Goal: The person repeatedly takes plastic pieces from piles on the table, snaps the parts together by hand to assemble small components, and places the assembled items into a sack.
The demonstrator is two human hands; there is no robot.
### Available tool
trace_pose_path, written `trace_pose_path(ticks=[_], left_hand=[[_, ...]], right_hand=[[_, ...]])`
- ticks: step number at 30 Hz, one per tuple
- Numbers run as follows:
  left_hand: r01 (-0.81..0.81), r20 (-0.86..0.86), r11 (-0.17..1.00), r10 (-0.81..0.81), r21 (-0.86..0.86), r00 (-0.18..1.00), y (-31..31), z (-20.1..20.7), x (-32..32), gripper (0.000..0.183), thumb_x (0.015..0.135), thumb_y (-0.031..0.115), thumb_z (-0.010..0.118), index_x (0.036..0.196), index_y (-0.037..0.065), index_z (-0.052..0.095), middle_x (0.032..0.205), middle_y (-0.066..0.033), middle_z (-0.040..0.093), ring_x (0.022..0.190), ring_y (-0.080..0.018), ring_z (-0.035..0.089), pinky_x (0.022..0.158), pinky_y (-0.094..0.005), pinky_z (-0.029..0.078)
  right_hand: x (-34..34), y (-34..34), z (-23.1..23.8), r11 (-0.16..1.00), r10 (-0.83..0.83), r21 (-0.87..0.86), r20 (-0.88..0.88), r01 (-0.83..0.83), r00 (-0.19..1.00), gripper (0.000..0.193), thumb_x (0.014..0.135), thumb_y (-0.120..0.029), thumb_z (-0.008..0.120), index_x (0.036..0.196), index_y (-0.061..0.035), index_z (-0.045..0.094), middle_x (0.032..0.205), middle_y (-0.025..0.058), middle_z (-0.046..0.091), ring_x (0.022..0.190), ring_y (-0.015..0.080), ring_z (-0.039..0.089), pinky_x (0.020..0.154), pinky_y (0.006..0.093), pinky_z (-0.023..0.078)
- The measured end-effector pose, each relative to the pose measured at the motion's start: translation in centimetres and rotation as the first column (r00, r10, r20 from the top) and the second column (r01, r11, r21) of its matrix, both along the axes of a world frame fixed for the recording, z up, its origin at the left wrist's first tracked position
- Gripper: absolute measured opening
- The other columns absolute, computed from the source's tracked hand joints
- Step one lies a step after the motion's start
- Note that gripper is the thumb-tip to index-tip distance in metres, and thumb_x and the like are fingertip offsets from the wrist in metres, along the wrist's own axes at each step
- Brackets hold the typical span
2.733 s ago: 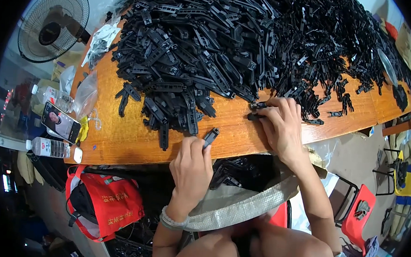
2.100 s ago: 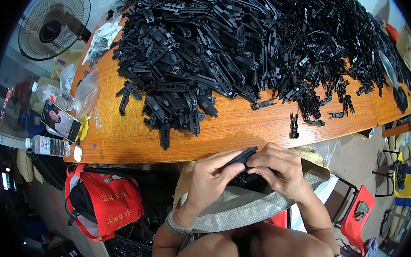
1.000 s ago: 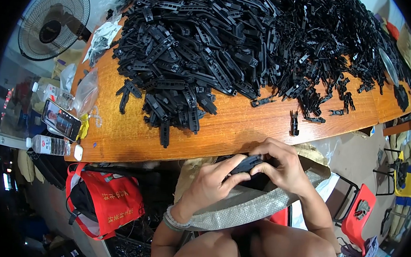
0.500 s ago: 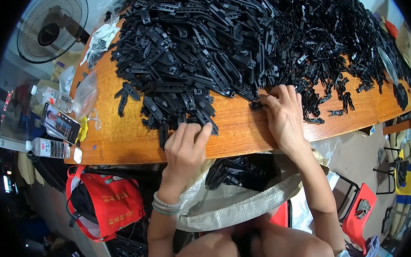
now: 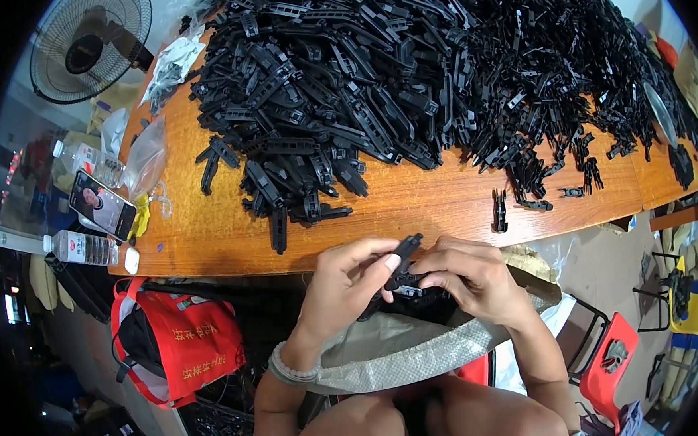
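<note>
Between the fingers of my left hand [image 5: 351, 280] is a long black plastic clip piece [image 5: 405, 255], tilted, above the table's front edge. My right hand [image 5: 477, 280] is closed in a pinch against the lower side of that piece; whether a small separate part sits in its fingertips cannot be made out. Below both hands gapes a white woven sack [image 5: 428, 359] with black parts partly visible inside. Beyond them, a big heap of long black clip pieces [image 5: 317, 80] covers the wooden table [image 5: 219, 250], and smaller black clips [image 5: 525, 85] are heaped to the right.
A few small clips [image 5: 500, 211] lie apart near the right front. At the left edge are a phone [image 5: 102, 205], water bottles [image 5: 83, 248] and a plastic bag [image 5: 147, 154]; a fan [image 5: 88, 42] stands behind. A red bag [image 5: 193, 344] hangs lower left; a red chair [image 5: 612, 366] is right.
Both hands have drawn back from the table and come together over the sack's mouth. My left hand has taken a long clip piece from the heap's near end. Small clips now show where my right hand was.
</note>
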State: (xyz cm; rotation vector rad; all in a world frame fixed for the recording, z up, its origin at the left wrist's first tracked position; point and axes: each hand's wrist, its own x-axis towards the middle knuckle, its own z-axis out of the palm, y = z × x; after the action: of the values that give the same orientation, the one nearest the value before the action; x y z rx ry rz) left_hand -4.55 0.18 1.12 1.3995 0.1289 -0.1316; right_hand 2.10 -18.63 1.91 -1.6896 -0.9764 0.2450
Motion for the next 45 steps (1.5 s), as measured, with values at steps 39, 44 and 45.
trace_pose_path(ticks=[39, 44, 45], left_hand=[[-0.028, 0.362, 0.716, -0.318, 0.697, 0.876, -1.0, 0.0, -1.1, 0.037, 0.081, 0.006, 0.064, 0.115, -0.004, 0.052, 0.089, -0.0200, 0.063, 0.075, -0.0359, 0.063, 0.064, -0.0406, 0.050], [0.108, 0.290, 0.753, -0.376, 0.649, 0.880, 0.0, 0.0, -1.4, 0.033, 0.082, 0.008, 0.064, 0.113, -0.002, 0.055, 0.088, -0.0183, 0.063, 0.075, -0.0336, 0.064, 0.063, -0.0387, 0.050], [0.069, 0.267, 0.786, -0.289, 0.614, 0.919, 0.3, -0.2, -1.4, 0.030, 0.083, 0.008, 0.063, 0.110, -0.001, 0.057, 0.085, -0.0165, 0.063, 0.072, -0.0326, 0.063, 0.061, -0.0380, 0.049]], right_hand=[[-0.9, -0.4, -1.2, 0.981, -0.159, -0.066, 0.239, 0.180, 0.958, 0.028, 0.072, -0.011, 0.072, 0.096, -0.0008, 0.062, 0.084, 0.0110, 0.060, 0.076, 0.0290, 0.057, 0.070, 0.0349, 0.044], [-0.6, -1.7, -0.7, 0.988, -0.116, -0.103, 0.023, 0.118, 0.993, 0.024, 0.070, -0.009, 0.074, 0.089, 0.0017, 0.066, 0.082, 0.0116, 0.064, 0.075, 0.0256, 0.060, 0.071, 0.0346, 0.047], [-0.3, -2.6, -0.9, 0.987, -0.112, -0.114, 0.037, 0.116, 0.993, 0.021, 0.072, -0.011, 0.073, 0.087, 0.0023, 0.066, 0.082, 0.0113, 0.063, 0.075, 0.0248, 0.060, 0.071, 0.0344, 0.047]])
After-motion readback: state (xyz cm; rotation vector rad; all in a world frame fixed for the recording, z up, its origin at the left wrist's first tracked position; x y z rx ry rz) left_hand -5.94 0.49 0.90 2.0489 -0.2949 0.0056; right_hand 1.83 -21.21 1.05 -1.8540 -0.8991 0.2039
